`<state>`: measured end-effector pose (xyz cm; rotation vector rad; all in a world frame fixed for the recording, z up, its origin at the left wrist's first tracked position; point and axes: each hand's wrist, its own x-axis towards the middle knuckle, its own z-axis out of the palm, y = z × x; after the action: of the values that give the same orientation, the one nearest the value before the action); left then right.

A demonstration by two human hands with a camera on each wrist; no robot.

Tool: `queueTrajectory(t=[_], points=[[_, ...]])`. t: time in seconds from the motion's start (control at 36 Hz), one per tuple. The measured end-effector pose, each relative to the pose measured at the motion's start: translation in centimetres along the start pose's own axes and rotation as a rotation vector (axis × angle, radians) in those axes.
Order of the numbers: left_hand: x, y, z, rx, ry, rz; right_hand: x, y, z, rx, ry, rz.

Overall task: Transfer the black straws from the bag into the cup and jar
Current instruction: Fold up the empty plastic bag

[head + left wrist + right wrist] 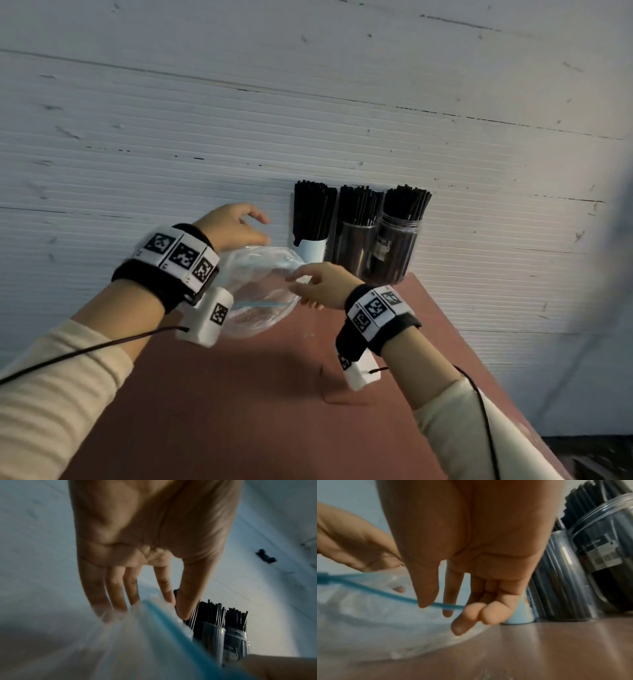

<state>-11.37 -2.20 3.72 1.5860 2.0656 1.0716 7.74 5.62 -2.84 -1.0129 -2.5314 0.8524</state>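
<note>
A clear plastic bag (253,291) with a blue zip strip (385,595) lies puffed up on the red-brown table (274,394); I see no straws inside it. My right hand (296,277) pinches the bag's rim at the strip between thumb and forefinger (436,608). My left hand (264,229) hovers over the bag's far side with straight fingers touching its top edge (150,609). Behind the bag stand a white cup (311,251), a clear cup (354,246) and a clear jar (397,250), each packed with upright black straws (313,209).
A white ribbed wall (308,102) rises right behind the three containers. The table's right edge (462,342) runs diagonally just right of the jar. Black cables trail from both wrist cameras along my sleeves.
</note>
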Motion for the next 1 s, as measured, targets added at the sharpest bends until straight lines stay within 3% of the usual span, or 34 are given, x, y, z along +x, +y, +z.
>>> queueTrajectory(t=[0.08, 0.19, 0.28, 0.44, 0.56, 0.64, 0.72, 0.83, 0.92, 1.0], points=[[-0.9, -2.1, -0.3, 0.094, -0.118, -0.069, 0.7, -1.1, 1.9, -0.146, -0.156, 0.042], [-2.4, -4.1, 0.0, 0.016, -0.178, -0.092, 0.9, -1.6, 3.0, -0.385, -0.265, 0.117], [-3.3, -4.7, -0.2, -0.016, -0.059, -0.044, 0.1, -1.6, 2.9, -0.342, -0.252, 0.140], [-5.1, -3.8, -1.1, -0.298, 0.268, 0.097, -1.6, -3.5, 1.0, 0.177, -0.092, 0.293], [-6.0, -2.1, 0.1, -0.389, 0.341, 0.179, -3.4, -5.4, -1.2, 0.432, 0.144, 0.026], [-6.8, -0.6, 1.9, -0.446, 0.318, 0.274, -4.6, -6.6, -1.6, 0.398, 0.218, -0.221], [-7.8, 0.9, 3.7, -0.532, 0.223, 0.357, -5.3, -7.5, -1.3, 0.322, 0.256, -0.367], [-9.1, 1.8, 4.9, -0.626, 0.058, 0.419, -6.0, -7.1, -0.9, 0.237, 0.432, -0.302], [-9.7, 2.4, 3.9, -0.725, 0.009, 0.319, -6.8, -6.3, -1.3, 0.211, 0.493, -0.290], [-10.0, 1.7, 1.7, -0.644, 0.247, 0.305, -8.5, -6.1, -2.0, 0.187, 0.475, -0.337]])
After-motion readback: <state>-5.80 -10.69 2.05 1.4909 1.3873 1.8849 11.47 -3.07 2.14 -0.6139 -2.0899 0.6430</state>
